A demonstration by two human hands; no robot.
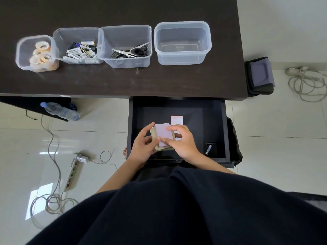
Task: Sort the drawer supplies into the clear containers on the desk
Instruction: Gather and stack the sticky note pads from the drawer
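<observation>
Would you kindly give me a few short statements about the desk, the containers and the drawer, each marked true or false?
1. Both hands, left hand and right hand, hold a stack of note pads over the open drawer. True.
2. The rightmost container is full of batteries. False: it is empty.
3. The leftmost container holds tape rolls. True.
4. The drawer is empty. False: a battery and another pad lie there.

A person seen from above wears a loose, plain dark navy garment [185,209] covering the torso and lap. Both forearms are bare, without sleeves. The left hand [143,147] and right hand [180,142] are bare, without rings or a watch.
</observation>
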